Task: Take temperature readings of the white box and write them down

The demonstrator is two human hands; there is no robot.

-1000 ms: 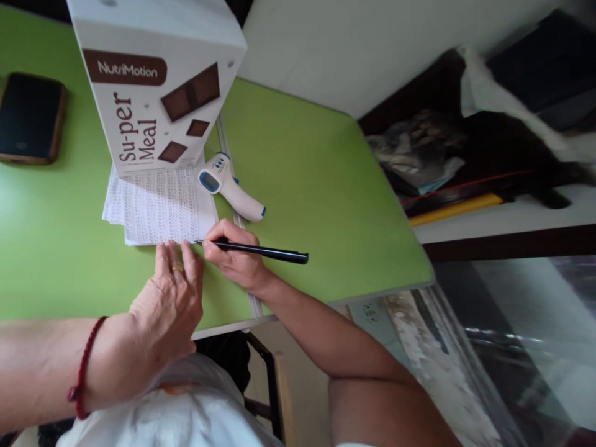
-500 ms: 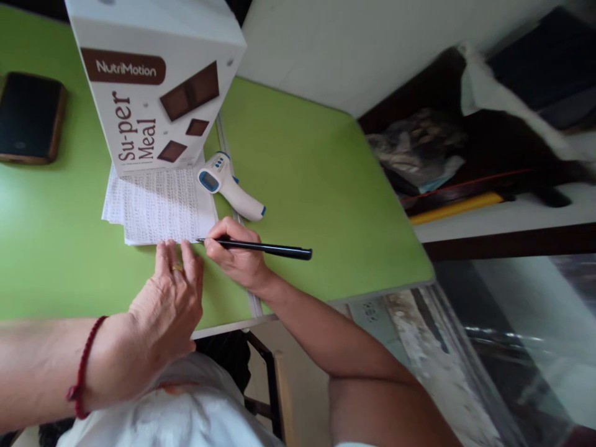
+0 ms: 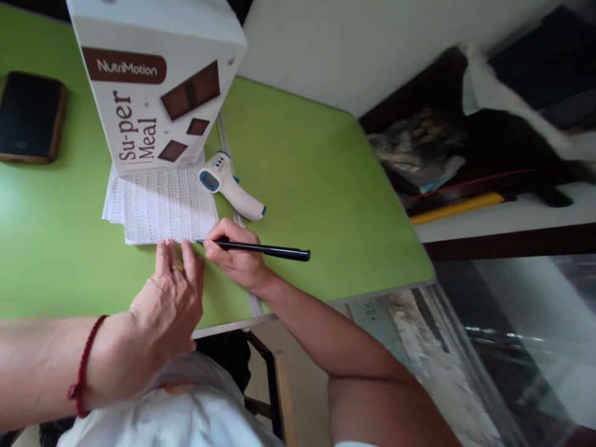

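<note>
My right hand (image 3: 237, 256) grips a black pen (image 3: 284, 252), its tip touching the near right edge of a written sheet of paper (image 3: 162, 208). Dense rows of small handwriting cover the sheet, and more sheets lie under it. With fingers stretched out, my left hand (image 3: 170, 292) presses their tips on the paper's near edge. A white and blue infrared thermometer (image 3: 237, 195) lies against the sheet's right side. Behind, a white NutriMotion box (image 3: 153, 112) stands upright on the far part of the papers and hides it.
A dark phone-like device with a brown edge (image 3: 32, 118) rests at the left on the green table (image 3: 307, 167). Beyond the table's right edge is a dark shelf holding a crumpled plastic bag (image 3: 419, 149) and a yellow strip (image 3: 459, 208). A wall borders the back.
The pen's rear end has shifted very slightly to the left and down. Both hands and the other things stay in nearly the same place.
</note>
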